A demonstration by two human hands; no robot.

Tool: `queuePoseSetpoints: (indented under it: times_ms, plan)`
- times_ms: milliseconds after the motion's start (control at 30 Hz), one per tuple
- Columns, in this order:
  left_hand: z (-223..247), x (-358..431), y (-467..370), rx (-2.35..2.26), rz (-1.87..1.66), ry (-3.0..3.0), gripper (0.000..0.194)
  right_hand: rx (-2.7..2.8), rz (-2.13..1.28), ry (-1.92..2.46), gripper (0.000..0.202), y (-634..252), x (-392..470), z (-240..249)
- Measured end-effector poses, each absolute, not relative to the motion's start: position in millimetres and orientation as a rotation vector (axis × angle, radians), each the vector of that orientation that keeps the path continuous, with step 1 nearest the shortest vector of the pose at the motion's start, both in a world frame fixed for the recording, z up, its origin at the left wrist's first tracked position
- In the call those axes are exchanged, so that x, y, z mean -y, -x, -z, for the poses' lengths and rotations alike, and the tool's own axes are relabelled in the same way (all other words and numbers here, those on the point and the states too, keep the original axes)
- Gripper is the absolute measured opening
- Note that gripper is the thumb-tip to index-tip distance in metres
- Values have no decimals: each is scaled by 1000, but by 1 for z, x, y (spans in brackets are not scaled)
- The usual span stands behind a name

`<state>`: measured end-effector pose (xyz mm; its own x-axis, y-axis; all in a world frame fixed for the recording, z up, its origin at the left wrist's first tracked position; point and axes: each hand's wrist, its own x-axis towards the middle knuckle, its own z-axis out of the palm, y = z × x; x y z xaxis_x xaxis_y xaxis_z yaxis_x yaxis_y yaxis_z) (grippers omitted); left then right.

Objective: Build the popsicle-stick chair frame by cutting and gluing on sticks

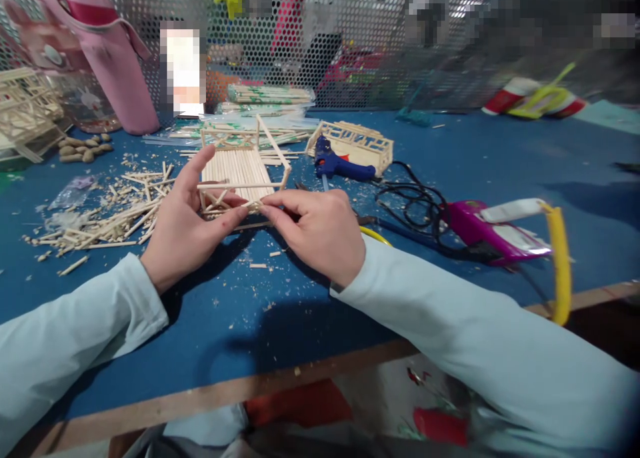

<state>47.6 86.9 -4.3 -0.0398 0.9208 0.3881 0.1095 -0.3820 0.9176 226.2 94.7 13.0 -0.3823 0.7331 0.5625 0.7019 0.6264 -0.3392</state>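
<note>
A small frame model built of thin wooden sticks (237,168) stands on the blue table, with a slatted floor and upright posts. My left hand (183,228) grips its near left side, thumb along the front edge and index finger raised. Thumb and fingers of my right hand (320,235) pinch a short stick piece at the model's front edge, where both thumbs nearly meet. The exact piece is mostly hidden by my fingertips. Just behind my right hand lies a blue glue gun (350,168). Part of a pair of pliers (369,221) shows beside that hand.
Loose sticks (125,218) and scraps litter the left. Behind are bagged sticks (270,98), another stick model (357,145), peanuts (83,149) and a pink bottle (113,65). A purple tool with a yellow-and-white handle (495,235) and black cable (415,195) lie right. Perforated metal (350,71) borders the back.
</note>
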Motion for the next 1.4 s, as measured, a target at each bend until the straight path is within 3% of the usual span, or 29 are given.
queuePoseSetpoints:
  times_ms: [300,533,1000,1400]
  plan:
    - [-3,-84,-49,-1203,-1461,-1503,82,2123,-109,1106,20,-225,-96,-12]
    - [-7,-82,-50,-1254,-1424,-1512,70,2111,-94,1063,18,-224,-96,-10]
    - [-11,-89,-45,-1147,-1376,-1473,87,2139,-112,1069,19,-225,-98,-12]
    - [-7,-88,-45,-1150,-1405,-1488,89,2119,-142,1086,19,-224,-97,-11]
